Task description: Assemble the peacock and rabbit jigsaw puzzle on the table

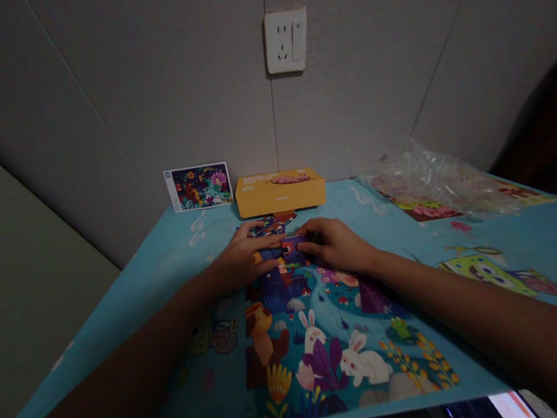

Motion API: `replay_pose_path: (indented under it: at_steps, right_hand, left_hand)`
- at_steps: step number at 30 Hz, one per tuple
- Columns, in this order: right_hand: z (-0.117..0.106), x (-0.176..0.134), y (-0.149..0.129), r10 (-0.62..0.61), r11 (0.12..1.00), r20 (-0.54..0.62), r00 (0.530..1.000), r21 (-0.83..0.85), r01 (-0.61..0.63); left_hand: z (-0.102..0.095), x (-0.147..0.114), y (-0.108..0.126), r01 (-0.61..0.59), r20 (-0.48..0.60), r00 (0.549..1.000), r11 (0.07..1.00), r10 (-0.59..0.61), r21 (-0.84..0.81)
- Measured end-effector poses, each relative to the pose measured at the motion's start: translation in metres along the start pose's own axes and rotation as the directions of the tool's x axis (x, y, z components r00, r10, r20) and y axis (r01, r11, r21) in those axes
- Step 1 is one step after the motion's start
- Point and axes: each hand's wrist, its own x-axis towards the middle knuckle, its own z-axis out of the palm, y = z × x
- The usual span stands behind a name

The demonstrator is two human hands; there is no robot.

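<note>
A partly joined jigsaw puzzle (344, 322) with rabbits, a fox-like animal and plants lies on the table in front of me. At its far edge my right hand (336, 246) pinches a dark purple puzzle piece (293, 251) between thumb and fingers. My left hand (244, 256) rests across the upper left of the puzzle, fingers stretched out and apart, with the fingertips close to that piece. Just beyond the hands lies a group of loose puzzle pieces (280, 222), partly hidden by the left fingers.
A yellow box (281, 194) stands against the wall, beside a picture card (199, 187) leaning there. Clear plastic wrap (441, 180) covers colourful sheets at the back right. A phone (497, 409) lies at the near edge. The blue tablecloth (135, 326) has cartoon prints.
</note>
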Motion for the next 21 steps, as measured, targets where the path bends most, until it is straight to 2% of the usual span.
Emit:
replay_pose_path:
  at_steps: [8, 21]
  right_hand:
    - [0.000, 0.000, 0.002, 0.019, 0.999, -0.013, 1.000, -0.044, -0.020]
    - [-0.003, 0.000, -0.001, -0.009, 0.998, 0.036, 0.999, -0.068, 0.011]
  left_hand:
    - [-0.007, 0.000, 0.009, -0.082, 0.072, 0.994, 0.996, 0.080, 0.031]
    - [-0.008, 0.000, 0.012, -0.024, 0.098, 0.995, 0.999, 0.020, 0.036]
